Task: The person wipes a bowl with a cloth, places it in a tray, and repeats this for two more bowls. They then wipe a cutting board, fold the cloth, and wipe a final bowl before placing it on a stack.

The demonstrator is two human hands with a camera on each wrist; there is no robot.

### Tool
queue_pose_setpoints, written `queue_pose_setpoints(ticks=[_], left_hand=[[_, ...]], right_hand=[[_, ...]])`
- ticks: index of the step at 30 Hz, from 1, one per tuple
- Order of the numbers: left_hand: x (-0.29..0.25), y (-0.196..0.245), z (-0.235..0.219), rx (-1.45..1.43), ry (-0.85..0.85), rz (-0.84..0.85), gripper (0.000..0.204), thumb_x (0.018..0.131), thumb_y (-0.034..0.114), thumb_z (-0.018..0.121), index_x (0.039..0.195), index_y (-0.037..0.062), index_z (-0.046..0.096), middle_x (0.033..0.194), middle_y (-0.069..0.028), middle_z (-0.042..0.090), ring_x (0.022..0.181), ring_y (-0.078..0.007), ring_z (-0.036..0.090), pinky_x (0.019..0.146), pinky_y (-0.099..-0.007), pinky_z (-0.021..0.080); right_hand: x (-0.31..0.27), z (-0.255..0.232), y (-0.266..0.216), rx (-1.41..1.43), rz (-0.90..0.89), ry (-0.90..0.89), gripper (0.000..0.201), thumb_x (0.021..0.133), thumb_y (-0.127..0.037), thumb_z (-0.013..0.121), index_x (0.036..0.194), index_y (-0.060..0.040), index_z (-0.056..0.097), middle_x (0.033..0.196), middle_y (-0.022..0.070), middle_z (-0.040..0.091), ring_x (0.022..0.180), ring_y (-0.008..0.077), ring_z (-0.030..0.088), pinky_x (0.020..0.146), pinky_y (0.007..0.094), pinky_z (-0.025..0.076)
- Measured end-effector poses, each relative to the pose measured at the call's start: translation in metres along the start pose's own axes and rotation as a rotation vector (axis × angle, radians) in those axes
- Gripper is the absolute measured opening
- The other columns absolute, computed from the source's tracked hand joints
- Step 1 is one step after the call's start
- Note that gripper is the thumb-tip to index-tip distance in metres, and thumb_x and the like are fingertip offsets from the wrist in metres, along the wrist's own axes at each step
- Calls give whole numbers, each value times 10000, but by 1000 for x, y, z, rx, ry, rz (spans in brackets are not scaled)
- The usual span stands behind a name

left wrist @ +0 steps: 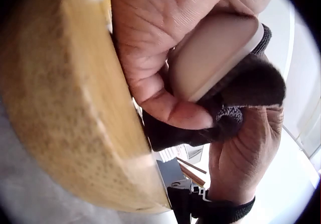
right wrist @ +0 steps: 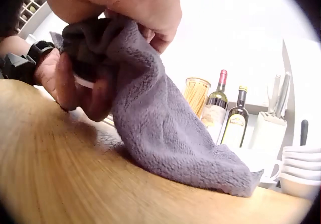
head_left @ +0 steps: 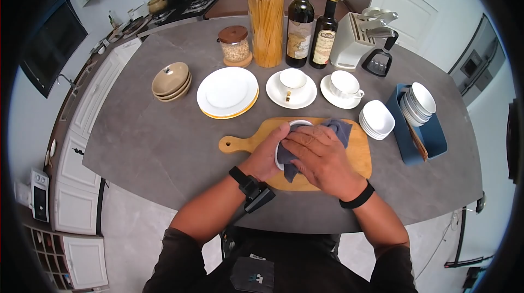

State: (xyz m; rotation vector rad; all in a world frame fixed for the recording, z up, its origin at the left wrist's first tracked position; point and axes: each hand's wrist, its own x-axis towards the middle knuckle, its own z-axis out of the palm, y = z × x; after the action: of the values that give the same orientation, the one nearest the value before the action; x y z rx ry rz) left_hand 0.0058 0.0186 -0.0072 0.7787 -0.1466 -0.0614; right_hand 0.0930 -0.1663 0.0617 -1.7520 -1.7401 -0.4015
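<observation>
1. Head view shows a person at the near edge of a grey counter (head_left: 164, 145), both hands meeting over a wooden board (head_left: 357, 154) that lies lengthwise along that edge, its handle pointing left

2. Left hand (head_left: 267, 154) curls around a small white bowl (head_left: 299, 123), tipped on its side above the middle of the board; in the left wrist view the thumb and fingers wrap its wall, so this hand grips the bowl (left wrist: 213, 53)

3. Right hand (head_left: 322, 159) lies over a grey cloth (head_left: 338, 128) and presses it against the bowl from the right; its fingers bend around the cloth, bunching it, as the right wrist view shows close up (right wrist: 165, 128)

4. The relation that matters: the bowl sits between the two hands, its opening seemingly turned toward the right hand, though the cloth hides most of it; the left hand is on its left and near side

5. The loose end of the cloth trails to the right and rests on the board, toward its far right corner

6. Beyond the board, along the middle of the counter, stand stacked tan bowls (head_left: 171, 80), white plates (head_left: 227, 92), two cups on saucers (head_left: 292, 81), a stack of square white bowls (head_left: 377, 119) and a blue rack (head_left: 431, 140) at the right edge; jars, two bottles (head_left: 300, 17) and a knife block (head_left: 355, 39) line the far edge
</observation>
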Motion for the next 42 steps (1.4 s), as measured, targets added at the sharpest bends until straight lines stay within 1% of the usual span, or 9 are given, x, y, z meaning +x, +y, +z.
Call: queue_pose_setpoints(ticks=[5,7,14,21,23,29,31,34,42], left_hand=[[1,-4,0,-26,62,-9,631,1152,537,511,1573,67,508,1460,-80,619,1311,-161,624,1113,-343,517],[3,-6,9,425,193,127,735,1116,607,528,1581,41,474,1506,-82,581,1368,-184,582,1146,-356,485],[6,-10,9,477,209,190,715,1128,566,531,1617,55,425,1506,-88,556,1398,-187,548,1193,-381,448],[7,-6,-3,89,180,77,791,1127,651,423,1566,-1,504,1481,-164,637,1378,-269,627,1202,-436,482],[1,1,0,12,181,-10,804,1118,671,407,1520,-9,557,1447,-180,676,1346,-300,663,1166,-450,517],[3,3,16,152,216,5,760,1121,661,399,1516,30,552,1368,-135,694,1208,-239,713,1001,-418,607],[5,6,10,154,44,-68,746,1127,672,374,1543,71,522,1354,-122,696,1164,-241,732,834,-443,653],[7,6,12,172,95,-42,688,1141,655,362,1508,102,543,1323,-102,706,1091,-196,769,630,-374,677],[6,7,6,113,133,-70,685,1134,681,369,1484,116,534,1284,-101,719,1046,-219,776,659,-401,676]], right_hand=[[-7,10,-8,-171,48,4,491,826,-111,819,1295,-13,715,1298,133,718,1234,328,668,1041,476,513],[-13,8,-12,-165,181,-89,477,836,-103,811,1289,-4,699,1275,155,726,1222,333,670,1021,465,513],[-10,8,-13,211,380,16,427,907,-16,763,1317,19,649,1301,215,694,1240,436,639,1047,502,497],[5,9,-4,482,279,20,419,888,7,756,1295,-24,658,1309,193,692,1256,427,641,1067,500,497],[4,4,0,500,125,-151,414,876,37,748,1274,-56,679,1293,161,706,1233,407,657,1092,478,496],[0,-24,5,145,23,-352,256,821,-91,753,1066,-74,680,956,93,674,994,321,674,891,431,491],[-1,-26,6,-138,-37,-413,257,869,-155,753,1093,-50,684,1052,96,712,1059,292,675,902,420,484],[-7,-14,9,-314,-84,-332,461,869,-180,756,1292,-9,691,1301,152,722,1287,313,656,1008,448,498],[-12,-2,-2,-295,-17,-320,656,943,-251,744,1516,11,565,1548,202,584,1485,344,535,1144,516,469]])
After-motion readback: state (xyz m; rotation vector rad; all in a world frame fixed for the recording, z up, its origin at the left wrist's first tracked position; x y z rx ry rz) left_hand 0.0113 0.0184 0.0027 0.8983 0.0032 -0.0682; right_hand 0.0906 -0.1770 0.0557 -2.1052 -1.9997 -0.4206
